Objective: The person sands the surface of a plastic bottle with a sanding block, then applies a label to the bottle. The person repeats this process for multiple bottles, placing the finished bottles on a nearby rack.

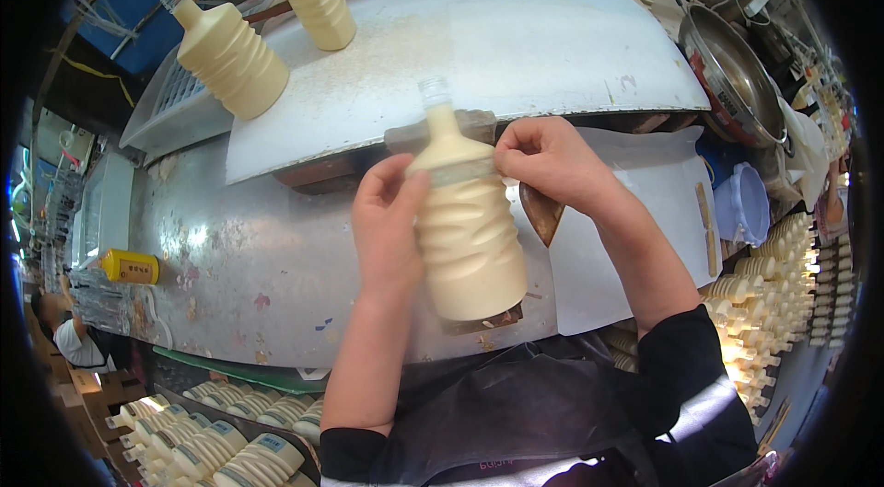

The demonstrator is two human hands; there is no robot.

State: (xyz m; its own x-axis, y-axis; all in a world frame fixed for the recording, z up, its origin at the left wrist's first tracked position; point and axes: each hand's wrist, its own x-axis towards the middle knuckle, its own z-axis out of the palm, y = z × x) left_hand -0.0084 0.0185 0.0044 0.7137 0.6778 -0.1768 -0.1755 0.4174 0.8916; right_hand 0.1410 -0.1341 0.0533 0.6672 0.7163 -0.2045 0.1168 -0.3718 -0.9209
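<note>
**Two hands meet at the strip on a cream bottle**

Taking the cream bottle [471, 257] as the clock's centre, it stands close to the person, leaning slightly, its clear-topped neck toward twelve. A blurred grey-green strip [460, 171] crosses its upper body.

The left hand [387, 220] is at nine o'clock: fingers curled, thumb laid against the bottle beside the strip's left end. Whether these fingers grip the strip or only steady the bottle, I cannot tell.

The right hand [550, 158] is at two o'clock, thumb and forefinger drawn together in a pinch on the strip's right end, the other fingers folded in.

A brown pointed piece [541, 214] sits at three o'clock, just below the right hand. Two more cream bottles [235, 63] stand toward ten and eleven, a yellow container [130, 266] lies toward nine, and a lilac bucket [742, 204] is at three, well apart.
</note>
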